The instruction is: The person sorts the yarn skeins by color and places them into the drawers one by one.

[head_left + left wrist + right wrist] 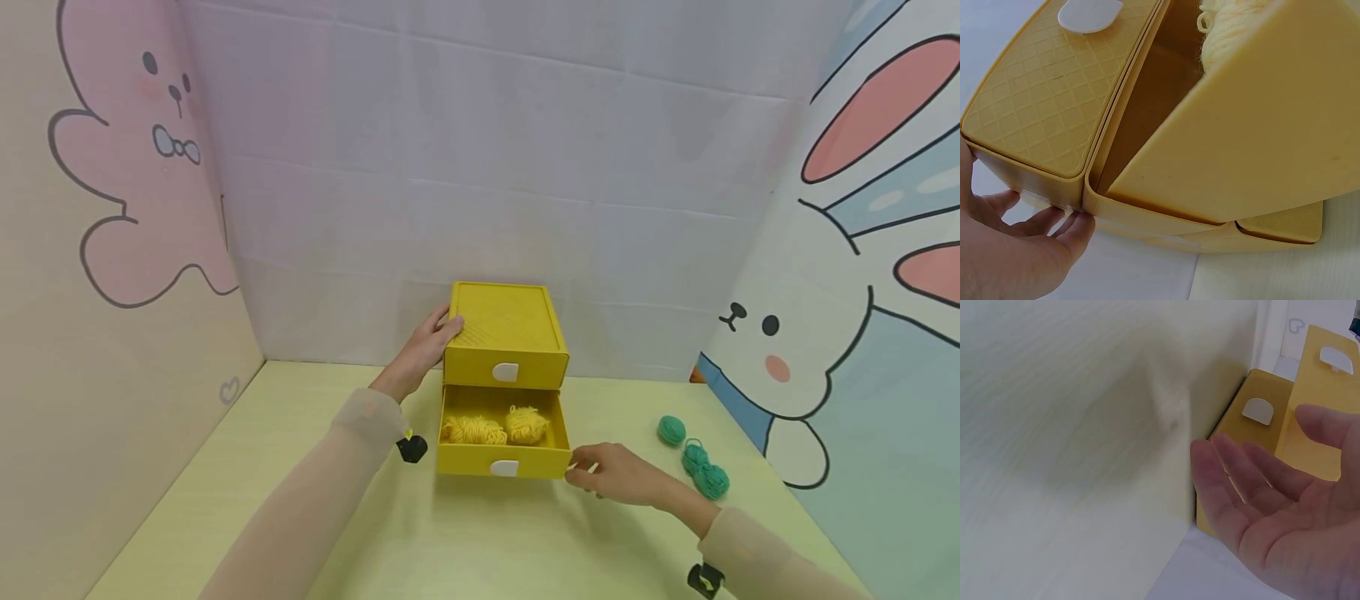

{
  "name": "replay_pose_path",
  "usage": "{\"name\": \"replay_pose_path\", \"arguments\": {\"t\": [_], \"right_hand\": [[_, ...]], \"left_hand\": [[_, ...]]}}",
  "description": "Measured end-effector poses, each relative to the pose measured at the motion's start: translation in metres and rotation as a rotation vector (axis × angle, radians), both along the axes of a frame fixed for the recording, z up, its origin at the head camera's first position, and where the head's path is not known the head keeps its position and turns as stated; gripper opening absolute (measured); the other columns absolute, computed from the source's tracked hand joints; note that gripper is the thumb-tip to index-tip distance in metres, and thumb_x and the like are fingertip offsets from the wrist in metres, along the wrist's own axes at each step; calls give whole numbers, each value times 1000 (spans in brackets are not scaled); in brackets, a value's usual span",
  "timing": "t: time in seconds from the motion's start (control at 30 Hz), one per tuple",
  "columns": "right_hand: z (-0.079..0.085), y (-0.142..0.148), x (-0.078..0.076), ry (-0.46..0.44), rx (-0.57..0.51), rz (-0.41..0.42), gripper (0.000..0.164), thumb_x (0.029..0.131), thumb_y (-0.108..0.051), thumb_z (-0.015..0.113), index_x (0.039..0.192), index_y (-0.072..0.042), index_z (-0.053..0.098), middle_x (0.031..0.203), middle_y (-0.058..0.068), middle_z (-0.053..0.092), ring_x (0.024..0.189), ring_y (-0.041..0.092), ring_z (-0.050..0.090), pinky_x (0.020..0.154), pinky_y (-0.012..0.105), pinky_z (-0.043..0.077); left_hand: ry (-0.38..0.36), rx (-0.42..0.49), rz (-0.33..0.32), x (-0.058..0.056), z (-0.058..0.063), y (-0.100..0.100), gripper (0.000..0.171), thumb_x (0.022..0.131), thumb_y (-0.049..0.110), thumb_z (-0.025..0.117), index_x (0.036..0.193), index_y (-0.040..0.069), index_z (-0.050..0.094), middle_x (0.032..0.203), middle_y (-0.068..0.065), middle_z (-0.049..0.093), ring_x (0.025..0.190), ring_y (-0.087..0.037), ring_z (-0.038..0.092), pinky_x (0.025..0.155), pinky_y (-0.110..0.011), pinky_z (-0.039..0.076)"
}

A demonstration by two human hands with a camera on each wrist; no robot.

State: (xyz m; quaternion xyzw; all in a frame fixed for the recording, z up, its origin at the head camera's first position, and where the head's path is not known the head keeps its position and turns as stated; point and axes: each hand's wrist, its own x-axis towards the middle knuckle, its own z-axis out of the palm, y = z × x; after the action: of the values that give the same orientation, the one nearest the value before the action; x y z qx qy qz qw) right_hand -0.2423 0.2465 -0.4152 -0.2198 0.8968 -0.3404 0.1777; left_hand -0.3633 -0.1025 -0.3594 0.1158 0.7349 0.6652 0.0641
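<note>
A yellow drawer cabinet [510,315] stands at the back middle of the table, its middle drawer [504,461] pulled out. Two bundles of yellow yarn [527,425] lie inside that drawer. My left hand [427,346] rests against the cabinet's left side, thumb by the top edge; in the left wrist view its fingertips [1079,228] touch the side beside the closed top drawer [1041,94]. At the pulled-out drawer's right front corner is my right hand [618,475], fingers loosely bent. The right wrist view shows this hand [1272,506] with nothing in its palm.
To the right on the table lie a small green yarn ball [671,430] and a twisted green skein [705,471]. A closed lower drawer with a white handle [1259,411] sits under the pulled-out one. Behind the cabinet hangs a pale cloth wall [510,183].
</note>
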Motion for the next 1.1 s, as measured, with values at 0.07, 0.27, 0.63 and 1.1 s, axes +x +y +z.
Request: {"name": "replay_pose_path", "arguments": {"t": [0.07,0.27,0.63,1.1], "right_hand": [[-1,0,2,-55,-11,-3,37,107,-28,63,126,3,71,112,13,75,90,30,70,72,39,62],[-5,-5,9,-256,-87,-30,50,112,-38,54,128,5,71,111,14,76,97,31,71,85,49,63],[-13,-23,14,-571,-323,44,70,115,-52,35,142,8,61,128,24,72,112,40,72,95,48,61],[-23,-60,23,-723,-604,76,80,114,-56,29,163,8,30,152,23,56,132,39,63,108,48,54]], "left_hand": [[0,0,2,-1,0,0,70,113,47,48,172,27,16,166,-13,37,143,-35,52,123,-56,37],[-5,-3,4,-3,-2,0,70,113,47,49,172,28,16,166,-14,37,144,-35,51,123,-56,37],[1,5,1,-3,-3,-1,71,112,48,50,172,29,17,166,-14,37,142,-36,53,123,-56,37],[6,0,0,1,-2,-1,71,113,48,49,172,29,16,167,-14,36,142,-37,53,123,-57,37]]}}
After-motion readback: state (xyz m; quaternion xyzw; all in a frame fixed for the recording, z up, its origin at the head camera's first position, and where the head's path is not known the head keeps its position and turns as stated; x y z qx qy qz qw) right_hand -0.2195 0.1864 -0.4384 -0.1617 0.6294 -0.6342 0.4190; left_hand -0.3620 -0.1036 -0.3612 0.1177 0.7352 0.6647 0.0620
